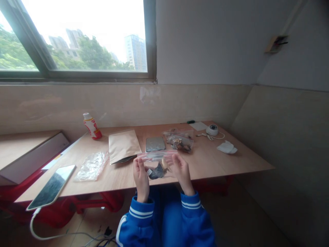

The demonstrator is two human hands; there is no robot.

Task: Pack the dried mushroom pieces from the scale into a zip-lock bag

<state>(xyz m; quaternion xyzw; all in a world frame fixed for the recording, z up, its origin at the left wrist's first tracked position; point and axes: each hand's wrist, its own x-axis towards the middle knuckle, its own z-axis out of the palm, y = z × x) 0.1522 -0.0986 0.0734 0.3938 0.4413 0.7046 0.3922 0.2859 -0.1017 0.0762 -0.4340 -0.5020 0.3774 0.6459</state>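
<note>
I hold the clear zip bag (157,164), dark bits inside, above the near edge of the surface (210,161); left hand (141,178) and right hand (181,170) each grip pinching one side.

Your left hand (141,176) is raised upright, back toward you, its fingers curled inward and pinched together at the tips. Your right hand (181,168) stands just beside it at the same height, tilted slightly outward, fingers likewise closed in a pinch. Both wrists (143,197) rise from below, near each other.
</note>
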